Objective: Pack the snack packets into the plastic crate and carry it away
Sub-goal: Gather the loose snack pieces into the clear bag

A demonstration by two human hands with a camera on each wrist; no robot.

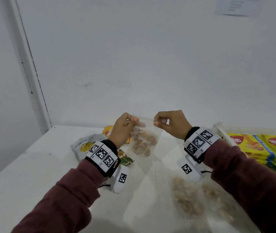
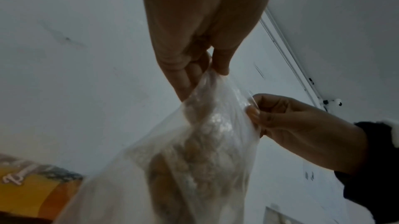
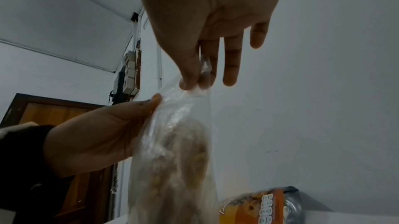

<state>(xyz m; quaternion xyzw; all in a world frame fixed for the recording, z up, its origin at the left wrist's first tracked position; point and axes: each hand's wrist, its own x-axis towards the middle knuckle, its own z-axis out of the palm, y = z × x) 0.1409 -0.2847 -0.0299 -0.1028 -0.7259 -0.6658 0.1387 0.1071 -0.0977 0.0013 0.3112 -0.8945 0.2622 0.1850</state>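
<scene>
Nearest the head camera, two maroon knit sleeves (image 1: 70,190) reach forward over a white tabletop (image 1: 24,174), each wrist wrapped in a black band carrying white blocks printed with black square markers (image 1: 102,154). Beyond them, the person's left hand (image 1: 123,130) and right hand (image 1: 171,124) hold a clear plastic bag of pale brown snack pieces (image 1: 142,142) up above the table, between the two hands. The left hand pinches the bag's top left corner between thumb and fingers; the right hand pinches the top right corner the same way, so the mouth of the bag is stretched flat between them and the filled part hangs below. In the right wrist view, the thumb and forefinger nip the plastic while the other fingers (image 3: 232,63) stand out straight.

On the table under the left wrist lie a grey foil packet with yellow print (image 1: 85,144), an orange and yellow packet (image 1: 108,132) just behind it near the wall, and a green leafy-patterned packet (image 1: 125,159) beside the wristband. Loose, blurred heaps of pale snack pieces (image 1: 186,197) lie on the table near the right sleeve. At the right edge, a white plastic crate (image 1: 219,130) holds yellow wafer packets with red logos and blue stripes (image 1: 258,145), laid side by side.
</scene>
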